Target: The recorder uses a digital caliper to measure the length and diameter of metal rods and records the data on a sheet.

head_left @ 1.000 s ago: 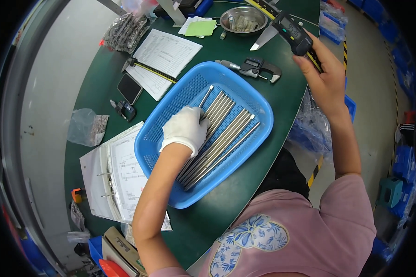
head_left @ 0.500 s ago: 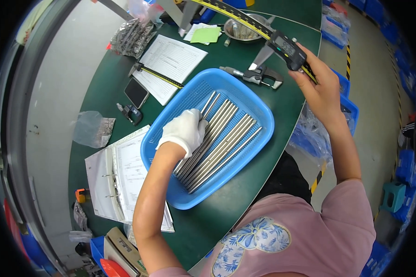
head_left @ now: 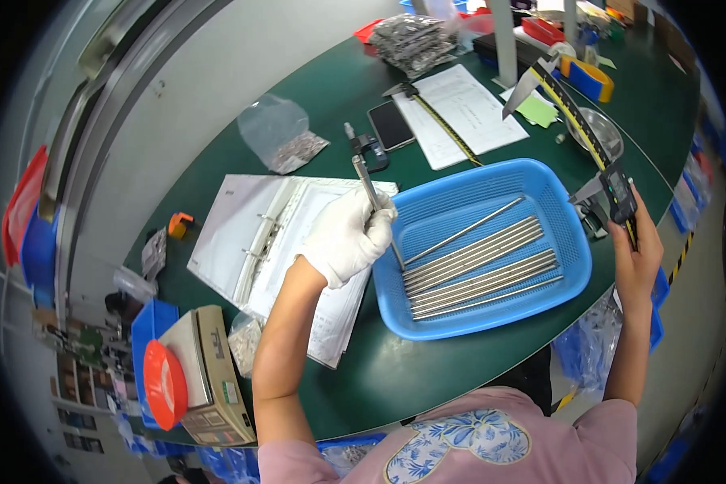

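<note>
The rod [head_left: 365, 179] is in the gloved left hand [head_left: 347, 239], its upper end standing clear beyond the fingers and its lower length dropping past them against the left end of the basket [head_left: 460, 187]. The glove's thumb and fingers are curled closely round it, with no gap visible. Its long axis tilts, the top leaning left and far, the bottom right and near. The caliper [head_left: 619, 194] lies well to the right, across the basket, its two jaws parted widely and pointing leftward, roughly toward the rod. The bare right hand [head_left: 639, 252] grips the caliper's near end, thumb on one side, fingers wrapped on the other; the left hand is much the nearer to the rod. The rod is slim, straight, shiny metal; more rods [head_left: 476, 254] lie lengthwise in the basket in two bundles, with single ones apart on the far and near sides. The basket is blue plastic, finely perforated, with rounded corners and a smooth rim. Beyond it, a second caliper [head_left: 444, 125] rests on white paper [head_left: 480, 109], beside a flat black phone [head_left: 391, 127]. Left, a ring binder [head_left: 242, 222] lies spread on the smooth green tabletop [head_left: 395, 371].
</note>
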`<action>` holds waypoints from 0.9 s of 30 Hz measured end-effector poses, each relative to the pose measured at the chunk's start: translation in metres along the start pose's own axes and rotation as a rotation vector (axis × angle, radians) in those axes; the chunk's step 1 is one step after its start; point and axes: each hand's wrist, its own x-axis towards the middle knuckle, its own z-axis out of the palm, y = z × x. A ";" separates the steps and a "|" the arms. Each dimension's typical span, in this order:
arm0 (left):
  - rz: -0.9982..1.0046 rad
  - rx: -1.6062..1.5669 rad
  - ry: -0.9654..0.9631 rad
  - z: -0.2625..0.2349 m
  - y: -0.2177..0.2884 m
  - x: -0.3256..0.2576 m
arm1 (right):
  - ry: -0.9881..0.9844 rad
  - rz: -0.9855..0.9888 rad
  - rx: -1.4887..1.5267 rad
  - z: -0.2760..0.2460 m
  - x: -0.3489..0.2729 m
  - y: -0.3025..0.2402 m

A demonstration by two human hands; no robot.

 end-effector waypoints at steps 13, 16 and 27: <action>0.012 -0.846 0.252 0.011 -0.020 -0.041 | -0.135 -0.233 0.074 0.024 0.013 -0.052; 0.062 -1.139 0.218 0.030 -0.013 -0.043 | -0.151 -0.267 0.151 0.026 0.019 -0.076; 0.153 -1.313 0.123 0.072 -0.002 -0.043 | -0.223 -0.541 0.052 0.036 0.026 -0.093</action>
